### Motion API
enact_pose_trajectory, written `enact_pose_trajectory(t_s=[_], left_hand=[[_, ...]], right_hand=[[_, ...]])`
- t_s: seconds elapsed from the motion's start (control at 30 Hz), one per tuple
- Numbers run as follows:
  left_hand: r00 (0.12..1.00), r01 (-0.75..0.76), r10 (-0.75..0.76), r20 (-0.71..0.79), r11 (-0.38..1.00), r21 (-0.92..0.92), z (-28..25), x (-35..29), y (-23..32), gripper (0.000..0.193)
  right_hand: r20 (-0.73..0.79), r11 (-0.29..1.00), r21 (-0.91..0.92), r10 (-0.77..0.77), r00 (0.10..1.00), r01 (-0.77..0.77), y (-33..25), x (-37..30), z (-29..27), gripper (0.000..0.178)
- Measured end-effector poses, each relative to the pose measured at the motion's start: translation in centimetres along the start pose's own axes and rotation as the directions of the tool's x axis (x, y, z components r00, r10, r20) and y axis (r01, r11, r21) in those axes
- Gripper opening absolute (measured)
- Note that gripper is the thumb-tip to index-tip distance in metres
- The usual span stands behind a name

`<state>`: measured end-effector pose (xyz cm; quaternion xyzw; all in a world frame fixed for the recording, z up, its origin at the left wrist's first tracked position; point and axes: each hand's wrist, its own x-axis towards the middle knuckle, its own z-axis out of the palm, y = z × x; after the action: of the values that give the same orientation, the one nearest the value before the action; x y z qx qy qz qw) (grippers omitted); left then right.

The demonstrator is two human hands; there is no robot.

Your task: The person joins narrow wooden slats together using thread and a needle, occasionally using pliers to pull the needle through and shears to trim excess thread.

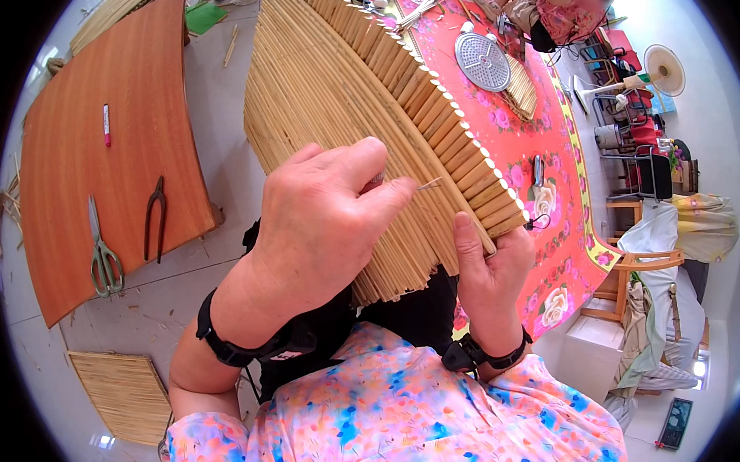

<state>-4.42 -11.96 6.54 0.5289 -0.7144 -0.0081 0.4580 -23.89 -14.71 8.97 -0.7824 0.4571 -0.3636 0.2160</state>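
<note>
A large panel of pale reed stalks (pixel 323 93) laid side by side rests at my lap and extends away from me. Along its right edge runs a row of short, thick reed pieces (pixel 440 133) with slant-cut light ends. My left hand (pixel 324 212) is closed over the panel, gripping a thin metal tool (pixel 428 184) whose tip points right toward that row. Most of its handle is hidden in the fingers. My right hand (pixel 499 262) grips the panel's near right corner, thumb on top and fingers underneath. A small dark loop (pixel 540 222) shows beside this corner.
At left, a brown board (pixel 115 69) carries scissors (pixel 104 251), dark pliers (pixel 155 217) and a marker (pixel 107 125). A flowered red tablecloth (pixel 507 155) at right holds a round metal disc (pixel 483 62) and a folding knife (pixel 537 172). Another person (pixel 563 12) sits at far right.
</note>
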Motion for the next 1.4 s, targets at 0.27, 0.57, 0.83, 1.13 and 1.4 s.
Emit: enact_pose_trajectory(t_s=[0.27,0.57,0.83,1.13,1.4], left_hand=[[0.994,-0.093,0.090,0.069,0.995,0.034,-0.8,0.9,0.9,0.019],[0.986,0.021,-0.023,0.165,1.000,0.011,-1.9,0.1,1.6,0.019],[0.906,0.253,-0.261,0.334,0.965,0.067,-4.2,-0.6,2.7,0.010],[0.756,0.441,-0.466,0.461,0.882,0.168,-5.2,0.8,4.1,0.006],[0.674,0.415,-0.489,0.554,0.871,0.264,-5.1,2.5,4.4,0.008]], right_hand=[[0.096,0.999,-0.019,0.045,0.994,-0.044,-0.6,0.0,-0.5,0.017],[0.167,0.964,0.183,-0.224,0.960,0.194,1.2,-0.4,-0.4,0.039],[0.151,0.851,0.478,-0.324,0.934,0.218,2.7,-1.5,0.6,0.076],[0.175,0.727,0.679,-0.302,0.937,0.107,5.0,-3.2,2.4,0.084],[0.169,0.664,0.744,-0.289,0.942,0.070,6.3,-3.3,3.2,0.089]])
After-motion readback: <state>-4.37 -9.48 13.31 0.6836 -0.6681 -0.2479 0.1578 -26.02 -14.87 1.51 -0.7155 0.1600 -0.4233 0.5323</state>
